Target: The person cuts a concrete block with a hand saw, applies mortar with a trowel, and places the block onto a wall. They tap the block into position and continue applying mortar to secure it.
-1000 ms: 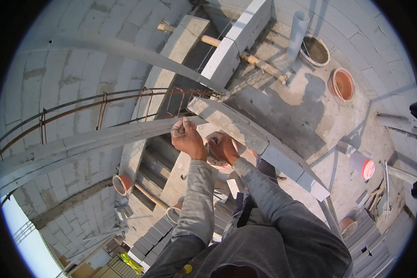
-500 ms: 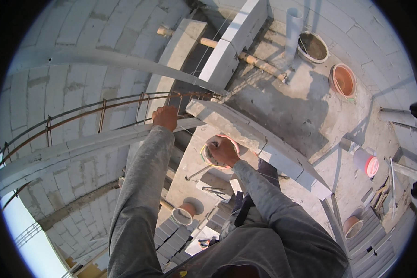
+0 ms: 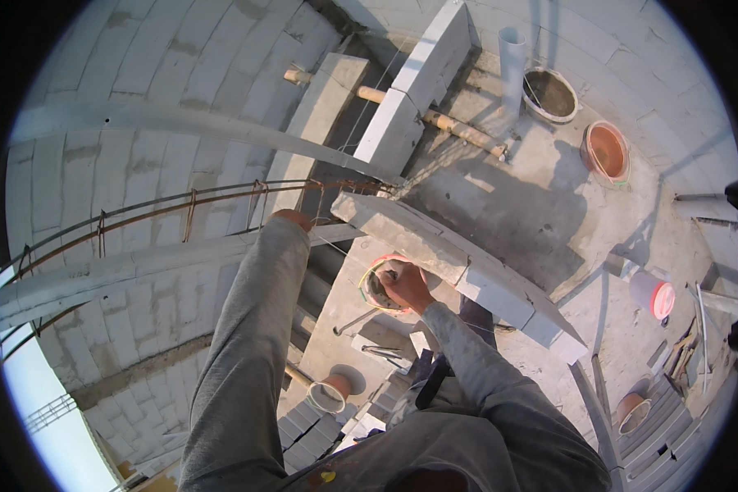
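Note:
My left hand [image 3: 293, 218] lies at the upper edge of a long grey beam [image 3: 164, 256], just below the rusty rebar [image 3: 221, 191]. The sleeve covers much of this hand, and its fingers are hidden. My right hand [image 3: 407, 289] is curled, its fingers closed together. Whatever it holds, if anything, I cannot make out. Beneath and beside it is a round bucket [image 3: 366, 297] with grey contents and a reddish rim. To the right of both hands runs a low wall of pale blocks [image 3: 500, 289], its near side rough.
A mortar tub [image 3: 551, 94] and an orange bucket [image 3: 605, 152] stand on the floor at far right, near a grey pipe [image 3: 512, 70]. A white bucket with a red lid [image 3: 662, 299] lies at right. Below are stacked grey blocks [image 3: 312, 435] and another bucket [image 3: 330, 394].
My left hand has sunk behind its sleeve, so less of it shows. My right hand sits slightly lower and further right, uncovering more of the bucket. The whole view has shifted a little.

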A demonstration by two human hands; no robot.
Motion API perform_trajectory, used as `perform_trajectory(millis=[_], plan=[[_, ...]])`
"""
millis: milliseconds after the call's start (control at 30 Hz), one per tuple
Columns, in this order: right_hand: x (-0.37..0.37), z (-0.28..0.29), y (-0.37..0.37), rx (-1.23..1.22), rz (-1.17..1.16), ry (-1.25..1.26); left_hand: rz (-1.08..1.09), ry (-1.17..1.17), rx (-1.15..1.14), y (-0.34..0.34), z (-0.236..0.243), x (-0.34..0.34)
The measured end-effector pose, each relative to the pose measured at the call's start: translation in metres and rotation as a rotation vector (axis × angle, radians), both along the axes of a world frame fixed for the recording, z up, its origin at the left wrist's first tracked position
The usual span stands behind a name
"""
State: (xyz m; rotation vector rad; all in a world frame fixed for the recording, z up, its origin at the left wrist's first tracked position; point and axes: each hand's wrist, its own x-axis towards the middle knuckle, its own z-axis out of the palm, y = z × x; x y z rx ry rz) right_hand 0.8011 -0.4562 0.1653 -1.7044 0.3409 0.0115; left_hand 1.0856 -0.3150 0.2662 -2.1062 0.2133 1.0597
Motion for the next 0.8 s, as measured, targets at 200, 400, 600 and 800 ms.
perform_trajectory(millis=[200, 400, 600, 800], plan=[[-0.034, -0.023, -0.010, -0.002, 0.026, 0.077, 0.279, -0.137, 0.152, 0.002, 0.002, 0.010], [-0.067, -0.008, -0.032, 0.056, 0.070, 0.040, 0.212, 0.003, 0.094, -0.032, 0.034, -0.012], [-0.098, 0.012, -0.037, 0.108, -0.052, 0.080, -0.135, 0.073, 0.145, -0.043, 0.057, -0.034], [-0.112, 0.012, -0.025, 0.027, -0.094, -0.030, 0.327, -0.072, 0.062, -0.023, 0.034, -0.013]])
